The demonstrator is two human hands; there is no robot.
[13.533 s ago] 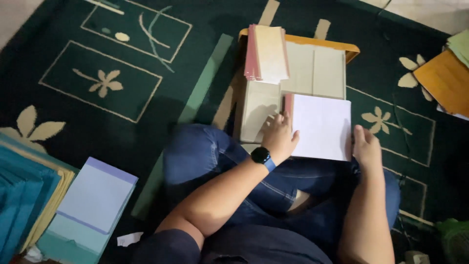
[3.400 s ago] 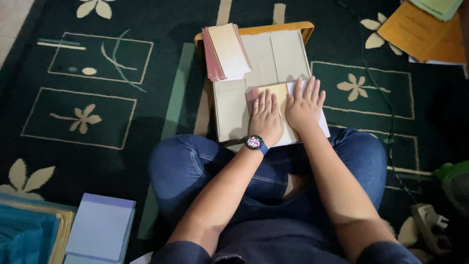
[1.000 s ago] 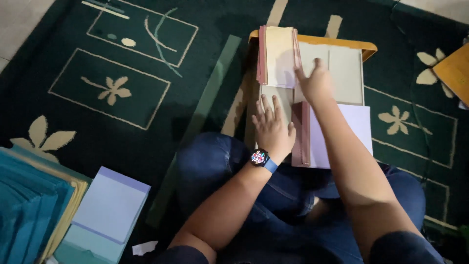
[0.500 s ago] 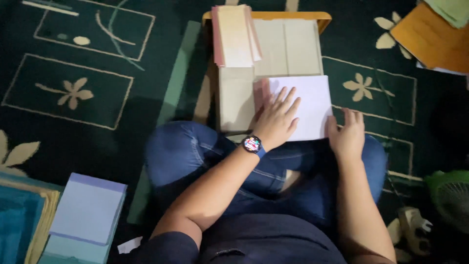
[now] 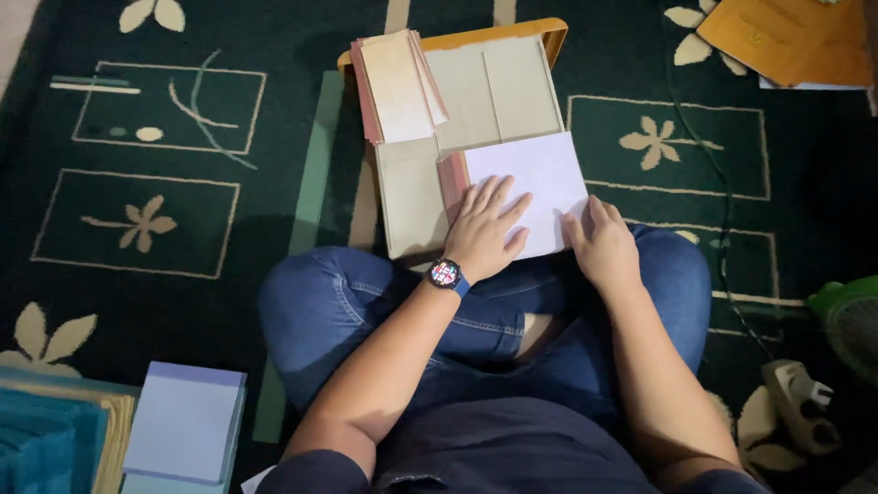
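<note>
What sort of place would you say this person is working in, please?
Probably a room in a home, with the work done on the floor: the person sits cross-legged on a dark green patterned carpet, paper stacks lie around, and a green fan stands nearby.

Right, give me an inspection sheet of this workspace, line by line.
Surface: dark green carpet with cream flower pattern; person sits cross-legged on it.
Job's things: white sheet lying on beige folded boards; pink-edged paper stack at the boards' upper left.
Clutter: pale blue pad, teal stack, orange folders.
Grippers: left hand flat on the white sheet; right hand at its lower right corner.
Cables: dark cord running across the carpet at right.
Surroundings: green fan, partly seen.
</note>
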